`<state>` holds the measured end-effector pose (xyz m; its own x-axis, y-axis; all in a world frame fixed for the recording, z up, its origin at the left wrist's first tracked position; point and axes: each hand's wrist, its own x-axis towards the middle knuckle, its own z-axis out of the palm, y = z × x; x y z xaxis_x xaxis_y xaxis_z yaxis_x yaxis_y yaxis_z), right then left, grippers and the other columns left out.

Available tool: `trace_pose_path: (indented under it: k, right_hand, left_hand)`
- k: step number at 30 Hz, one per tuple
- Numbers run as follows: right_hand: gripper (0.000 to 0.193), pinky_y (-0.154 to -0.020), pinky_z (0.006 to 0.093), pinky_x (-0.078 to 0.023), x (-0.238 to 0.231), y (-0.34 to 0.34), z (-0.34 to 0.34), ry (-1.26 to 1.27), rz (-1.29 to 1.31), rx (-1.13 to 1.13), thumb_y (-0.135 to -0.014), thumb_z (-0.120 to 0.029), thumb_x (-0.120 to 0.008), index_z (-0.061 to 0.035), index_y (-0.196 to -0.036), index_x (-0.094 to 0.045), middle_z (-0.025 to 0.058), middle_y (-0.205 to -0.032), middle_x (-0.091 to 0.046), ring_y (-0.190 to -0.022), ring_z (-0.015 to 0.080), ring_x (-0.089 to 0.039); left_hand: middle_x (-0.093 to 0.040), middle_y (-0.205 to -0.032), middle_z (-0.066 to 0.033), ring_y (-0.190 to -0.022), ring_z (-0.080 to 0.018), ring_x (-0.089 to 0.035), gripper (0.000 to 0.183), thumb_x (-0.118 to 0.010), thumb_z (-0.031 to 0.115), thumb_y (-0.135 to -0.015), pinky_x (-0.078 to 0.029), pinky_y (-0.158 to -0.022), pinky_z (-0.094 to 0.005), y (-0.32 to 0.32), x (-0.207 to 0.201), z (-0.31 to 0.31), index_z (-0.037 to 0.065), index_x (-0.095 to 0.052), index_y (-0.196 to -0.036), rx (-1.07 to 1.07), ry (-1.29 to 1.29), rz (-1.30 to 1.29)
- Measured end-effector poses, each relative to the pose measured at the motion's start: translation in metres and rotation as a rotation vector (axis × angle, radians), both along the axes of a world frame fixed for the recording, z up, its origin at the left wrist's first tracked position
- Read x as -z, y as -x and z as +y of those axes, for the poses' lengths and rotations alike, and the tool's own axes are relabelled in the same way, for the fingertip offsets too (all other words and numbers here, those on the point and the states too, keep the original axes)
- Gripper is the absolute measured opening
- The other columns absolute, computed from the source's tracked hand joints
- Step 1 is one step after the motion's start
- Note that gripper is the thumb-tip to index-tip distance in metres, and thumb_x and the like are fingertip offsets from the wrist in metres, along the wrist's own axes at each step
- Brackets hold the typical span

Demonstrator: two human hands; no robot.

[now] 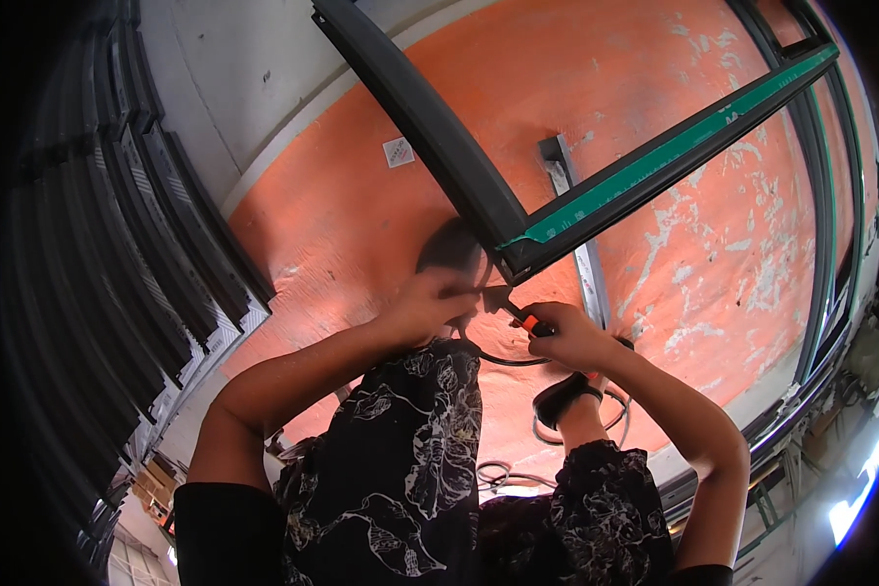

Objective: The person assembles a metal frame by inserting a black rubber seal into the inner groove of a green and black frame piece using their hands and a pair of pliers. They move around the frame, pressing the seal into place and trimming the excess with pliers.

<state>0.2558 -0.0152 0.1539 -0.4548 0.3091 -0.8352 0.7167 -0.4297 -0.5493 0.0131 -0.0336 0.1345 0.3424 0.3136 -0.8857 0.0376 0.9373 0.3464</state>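
Observation:
My right hand (568, 335) is closed around the orange-and-black handle of a putty knife (527, 319). Its flat, dark blade points up and left, just below the near corner of a dark metal frame (441, 137). Beside the blade, my left hand (430, 307) has its fingers curled together near that same corner; what they hold, if anything, is too small to make out. Green protective film (645, 171) covers one bar of the frame, and its end sits at the corner joint.
Dark profiles (137, 244) are stacked along the left. A metal support bar (588, 264) passes beneath the frame over the orange, scuffed floor covering (352, 215). A cable (503, 477) loops near my sandalled foot (568, 398). More framing (830, 225) stands at the right.

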Motion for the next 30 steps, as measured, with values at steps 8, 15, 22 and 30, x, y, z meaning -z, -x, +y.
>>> trace_pose_path:
  k: [8,15,22,30]
  right_hand:
    - [0.046,-0.073,0.0346,-0.047,0.002,0.006,0.002,0.005,0.031,0.027,-0.065,-0.018,-0.062,-0.0017,-0.109,-0.06,0.0174,-0.089,-0.061,-0.08,0.0287,-0.06]
    - [0.044,-0.077,0.0387,-0.048,-0.002,0.012,0.003,-0.185,0.037,-0.063,-0.064,-0.016,-0.063,-0.0012,-0.105,-0.061,0.0191,-0.092,-0.061,-0.086,0.0353,-0.06]
    - [0.04,-0.076,0.0402,-0.048,0.003,0.01,0.004,-0.342,0.053,-0.126,-0.065,-0.015,-0.063,-0.0021,-0.103,-0.063,0.0169,-0.09,-0.061,-0.085,0.0352,-0.059]
    - [0.04,-0.074,0.0399,-0.049,0.004,0.008,0.003,-0.424,0.052,-0.159,-0.064,-0.015,-0.063,-0.0036,-0.102,-0.064,0.0156,-0.087,-0.061,-0.082,0.034,-0.06]
  left_hand:
    - [-0.059,-0.072,-0.011,-0.061,-0.0179,-0.058,0.018,-0.062,0.016,-0.078,-0.046,-0.056,-0.0314,0.003,0.015,-0.009,0.0,-0.064,-0.086,0.14,-0.564,0.14]
    - [-0.058,-0.071,-0.0141,-0.063,-0.0256,-0.058,0.019,-0.063,0.019,-0.075,-0.045,-0.062,-0.0354,0.004,0.009,-0.005,0.0,-0.064,-0.08,0.196,-0.593,0.218]
    - [-0.062,-0.077,-0.0117,-0.072,-0.0187,-0.062,0.013,-0.067,0.006,-0.077,-0.047,-0.066,-0.03,0.007,0.003,-0.001,-0.001,-0.061,-0.086,0.283,-0.614,0.238]
    - [-0.059,-0.08,-0.016,-0.077,-0.0334,-0.058,0.022,-0.064,0.024,-0.075,-0.045,-0.067,-0.0405,0.008,0.004,-0.006,0.004,-0.063,-0.084,0.286,-0.747,0.258]
